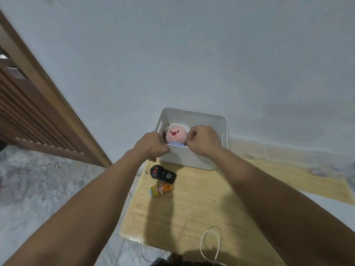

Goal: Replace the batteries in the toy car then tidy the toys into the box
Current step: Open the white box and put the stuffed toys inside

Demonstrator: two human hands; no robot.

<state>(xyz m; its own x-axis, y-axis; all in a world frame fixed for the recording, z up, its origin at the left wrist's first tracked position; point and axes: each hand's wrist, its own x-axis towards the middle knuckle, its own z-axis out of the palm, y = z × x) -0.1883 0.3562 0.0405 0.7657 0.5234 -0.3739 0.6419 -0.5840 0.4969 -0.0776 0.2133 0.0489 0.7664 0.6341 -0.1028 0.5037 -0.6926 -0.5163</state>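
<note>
A: Where does your box stand?

B: At the far end of the wooden table, against the wall. Your left hand curls over its near rim by the left corner; your right hand curls over the same rim further right. Both sets of fingers look closed on that edge, though the fingertips are hidden inside.

A: How will it handle?

B: I'd judge it stiff, smooth plastic, light even with the pink plush doll inside. The rim could slip in your grip; the side slot handle gives a surer hold. The plush is soft and squashes down to make room.

A: What's left outside?

B: The black remote and a small orange figure, just near of the box on the table.

A: And the toy car?

B: You can't see it. The box's depths are hidden behind the near wall and the doll, and a white cord is cut off at the bottom edge.
</note>
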